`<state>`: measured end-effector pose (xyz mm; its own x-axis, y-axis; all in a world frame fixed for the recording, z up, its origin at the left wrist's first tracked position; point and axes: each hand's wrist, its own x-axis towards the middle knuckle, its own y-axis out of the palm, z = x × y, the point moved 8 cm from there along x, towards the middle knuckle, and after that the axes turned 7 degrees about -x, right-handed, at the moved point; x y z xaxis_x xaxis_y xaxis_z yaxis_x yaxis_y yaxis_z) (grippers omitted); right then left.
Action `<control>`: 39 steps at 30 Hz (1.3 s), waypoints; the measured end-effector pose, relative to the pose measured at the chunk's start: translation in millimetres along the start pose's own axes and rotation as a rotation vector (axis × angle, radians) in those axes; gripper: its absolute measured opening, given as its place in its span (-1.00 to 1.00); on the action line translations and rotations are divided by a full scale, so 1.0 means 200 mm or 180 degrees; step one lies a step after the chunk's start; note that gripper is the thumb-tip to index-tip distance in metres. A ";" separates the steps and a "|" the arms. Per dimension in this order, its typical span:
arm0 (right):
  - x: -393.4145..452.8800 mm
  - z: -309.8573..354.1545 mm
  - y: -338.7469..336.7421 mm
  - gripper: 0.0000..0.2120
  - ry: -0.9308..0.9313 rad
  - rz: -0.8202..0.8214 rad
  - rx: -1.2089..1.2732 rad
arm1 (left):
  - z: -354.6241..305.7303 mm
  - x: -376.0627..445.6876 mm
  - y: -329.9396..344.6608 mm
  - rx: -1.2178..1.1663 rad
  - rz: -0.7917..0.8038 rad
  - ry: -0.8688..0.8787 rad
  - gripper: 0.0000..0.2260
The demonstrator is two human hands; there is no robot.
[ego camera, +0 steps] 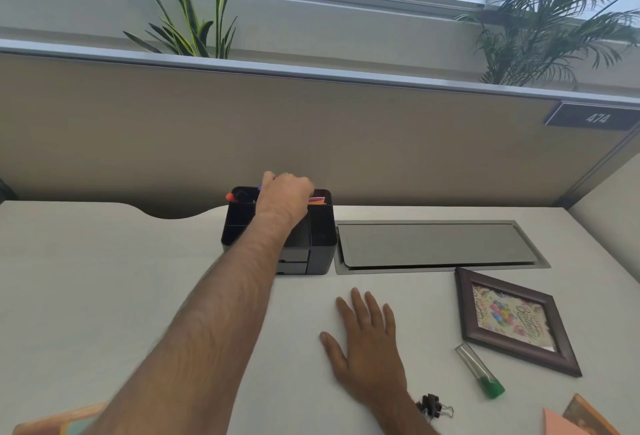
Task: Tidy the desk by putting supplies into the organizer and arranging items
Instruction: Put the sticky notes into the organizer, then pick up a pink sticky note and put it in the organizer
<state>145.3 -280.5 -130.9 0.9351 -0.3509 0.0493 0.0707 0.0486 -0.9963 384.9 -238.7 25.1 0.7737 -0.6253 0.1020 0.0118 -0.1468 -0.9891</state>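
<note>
Office cubicle, pale desk (104,278) against a tan partition wall (311,129) with a number plate (594,117) reading 474; plants (194,19) behind the partition. Black organizer (322,237) sits at the back of the desk, touching or almost touching the partition, just left of a grey cable hatch (436,244). It has open top compartments and small drawers on the front. A red-tipped pen (230,196) sticks out of the back-left compartment; pink and orange sticky notes (317,200) show in a back compartment to the right.

Left hand (285,195) reaches over the top of the organizer, fingers curled down into a back compartment; something purple peeks out beside the thumb, but can't tell if the fingers grip it. Left forearm crosses the organizer's front-left part.

Right hand (367,341) lies flat on the desk, palm down, fingers spread and relaxed, nothing in it, in front of the organizer and apart from it.

To the right: dark wooden picture frame (512,320) lying flat and skewed, with a colourful card inside. Green-capped clear tube (479,372) just beside the frame's near corner. Black binder clip (434,405) next to the right wrist. Pink paper (561,424) and an orange-edged item at the bottom right edge, cut off.
</note>
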 end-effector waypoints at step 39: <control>-0.29 -0.58 -0.44 -0.65 0.0913 -0.0528 0.1382 | -0.04 -1.03 0.71 -0.0756 0.0059 0.0078 -0.38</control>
<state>43.9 -372.1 -54.8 0.7712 -0.6248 0.1217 0.4030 0.3312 -0.8532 222.5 -136.5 -136.6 0.7567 -0.6476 0.0894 -0.1539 -0.3093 -0.9384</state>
